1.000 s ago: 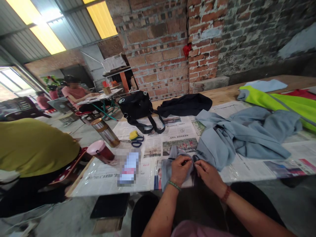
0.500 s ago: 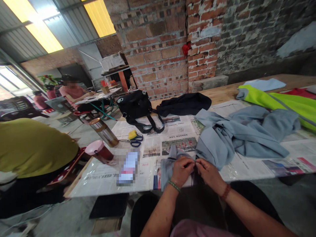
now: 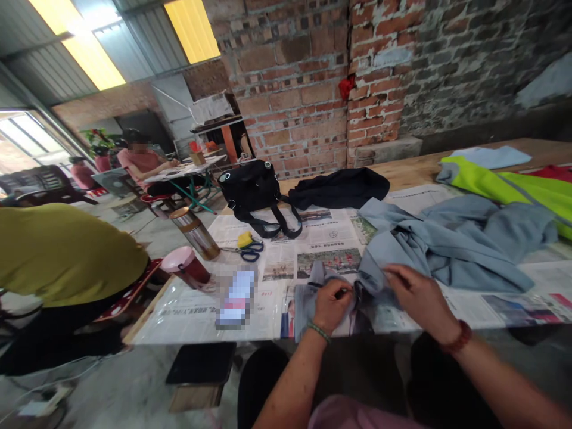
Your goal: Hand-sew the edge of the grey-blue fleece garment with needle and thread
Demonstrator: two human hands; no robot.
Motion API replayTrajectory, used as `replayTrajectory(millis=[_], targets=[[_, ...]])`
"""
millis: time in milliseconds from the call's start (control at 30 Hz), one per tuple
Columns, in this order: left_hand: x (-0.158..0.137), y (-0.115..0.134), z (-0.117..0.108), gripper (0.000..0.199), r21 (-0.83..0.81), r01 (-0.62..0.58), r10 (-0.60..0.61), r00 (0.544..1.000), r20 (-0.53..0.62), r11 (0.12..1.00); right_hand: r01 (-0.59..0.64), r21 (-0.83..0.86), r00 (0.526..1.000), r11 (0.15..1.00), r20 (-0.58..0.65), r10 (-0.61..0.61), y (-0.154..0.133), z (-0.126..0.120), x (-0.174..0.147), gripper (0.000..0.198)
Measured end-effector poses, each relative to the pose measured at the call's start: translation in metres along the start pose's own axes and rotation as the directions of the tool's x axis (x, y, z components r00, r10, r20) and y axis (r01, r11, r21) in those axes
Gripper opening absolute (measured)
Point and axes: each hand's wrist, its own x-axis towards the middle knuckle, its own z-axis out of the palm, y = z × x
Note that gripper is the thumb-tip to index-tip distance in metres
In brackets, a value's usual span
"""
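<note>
A grey garment (image 3: 442, 247) lies crumpled across the newspaper-covered table, one part of it bunched near the front edge. My left hand (image 3: 333, 305), with a green bracelet at the wrist, is closed on that bunched part. To its right, just above the larger folds, is my right hand (image 3: 420, 299), with a reddish bracelet. Its thumb and fingertips are pinched together, apart from the left hand; whatever they hold is too small to make out.
Left on the table are a phone (image 3: 236, 299), a lidded cup (image 3: 186, 266), a metal flask (image 3: 195, 233) and scissors (image 3: 251, 250). Behind lie a black bag (image 3: 251, 189), dark cloth (image 3: 342, 187) and a hi-vis garment (image 3: 513, 185). A person in yellow-green (image 3: 67, 256) sits close at left.
My right hand has moved right, away from my left hand, which stays on the grey garment. The view has shifted slightly.
</note>
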Motion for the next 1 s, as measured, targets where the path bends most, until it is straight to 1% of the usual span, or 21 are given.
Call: replayTrajectory(millis=[33, 67, 100, 133, 200, 233, 300, 333, 400, 500, 567, 600, 667, 733, 800, 867, 933, 967, 1000], targets=[[0.000, 0.000, 0.000, 0.020, -0.008, 0.000, 0.000, 1.000, 0.001, 1.000, 0.092, -0.047, 0.996, 0.995, 0.000, -0.092, 0.003, -0.002, 0.011, 0.028], [0.000, 0.000, 0.000, 0.020, -0.017, -0.002, 0.002, 1.000, 0.000, 1.000, 0.176, -0.100, 0.984, 0.979, 0.046, -0.172, 0.006, -0.003, 0.022, 0.029], [0.000, 0.000, 0.000, 0.021, -0.026, -0.002, 0.002, 1.000, -0.003, 1.000, 0.241, -0.156, 0.967, 0.958, 0.121, -0.224, 0.009, -0.001, 0.032, 0.030], [0.000, 0.000, -0.001, 0.021, -0.037, 0.000, 0.000, 1.000, -0.008, 0.999, 0.288, -0.212, 0.947, 0.934, 0.211, -0.244, 0.012, 0.002, 0.039, 0.032], [-0.001, 0.001, -0.001, 0.020, -0.055, 0.009, -0.009, 1.000, -0.013, 0.998, 0.334, -0.315, 0.905, 0.888, 0.371, -0.209, 0.019, 0.011, 0.049, 0.033], [-0.001, 0.001, -0.001, 0.020, -0.062, 0.015, -0.016, 1.000, -0.011, 0.998, 0.339, -0.354, 0.891, 0.872, 0.419, -0.176, 0.021, 0.015, 0.051, 0.031], [-0.001, 0.001, -0.001, 0.019, -0.072, 0.031, -0.031, 0.999, -0.008, 0.997, 0.323, -0.390, 0.883, 0.862, 0.452, -0.127, 0.025, 0.022, 0.052, 0.019], [0.000, 0.000, -0.001, 0.019, -0.076, 0.037, -0.038, 0.999, -0.008, 0.996, 0.302, -0.381, 0.890, 0.874, 0.441, -0.116, 0.026, 0.024, 0.052, 0.015], [0.000, -0.001, 0.000, 0.019, -0.094, 0.046, -0.047, 0.999, -0.008, 0.994, 0.240, -0.295, 0.919, 0.925, 0.376, -0.119, 0.027, 0.025, 0.052, 0.015], [0.001, -0.003, 0.001, 0.019, -0.134, 0.064, -0.066, 0.998, -0.007, 0.989, 0.135, -0.050, 0.969, 0.990, 0.213, -0.122, 0.027, 0.018, 0.051, 0.019], [0.001, -0.003, 0.001, 0.018, -0.158, 0.090, -0.093, 0.996, -0.010, 0.983, 0.059, 0.105, 0.990, 0.993, 0.119, -0.072, 0.025, 0.009, 0.047, 0.021], [0.001, -0.002, 0.001, 0.018, -0.170, 0.104, -0.108, 0.994, -0.013, 0.980, 0.020, 0.167, 0.995, 0.986, 0.094, -0.036, 0.024, 0.004, 0.044, 0.022], [0.001, -0.002, 0.001, 0.018, -0.189, 0.127, -0.132, 0.991, -0.015, 0.974, -0.046, 0.259, 0.997, 0.965, 0.075, 0.028, 0.022, -0.006, 0.035, 0.024], [0.000, -0.002, 0.001, 0.018, -0.197, 0.141, -0.146, 0.989, -0.010, 0.970, -0.075, 0.310, 0.996, 0.948, 0.077, 0.053, 0.021, -0.015, 0.024, 0.026], [0.000, -0.003, 0.001, 0.018, -0.197, 0.147, -0.151, 0.988, -0.008, 0.969, -0.076, 0.322, 0.995, 0.944, 0.085, 0.051, 0.024, -0.023, 0.011, 0.027], [0.000, -0.003, 0.002, 0.017, -0.192, 0.146, -0.150, 0.989, -0.008, 0.970, -0.073, 0.271, 0.992, 0.960, 0.117, 0.042, 0.032, -0.027, -0.001, 0.028], [0.000, -0.003, 0.002, 0.016, -0.188, 0.143, -0.147, 0.989, -0.010, 0.972, -0.057, 0.142, 0.990, 0.988, 0.138, 0.037, 0.045, -0.027, -0.010, 0.028], [0.000, -0.003, 0.001, 0.015, -0.187, 0.142, -0.146, 0.989, -0.009, 0.972, -0.038, 0.061, 0.992, 0.997, 0.118, 0.031, 0.051, -0.027, -0.012, 0.028], [0.000, -0.003, 0.001, 0.015, -0.190, 0.140, -0.144, 0.990, -0.007, 0.972, -0.019, -0.022, 0.997, 1.000, 0.071, 0.021, 0.056, -0.026, -0.013, 0.027]])
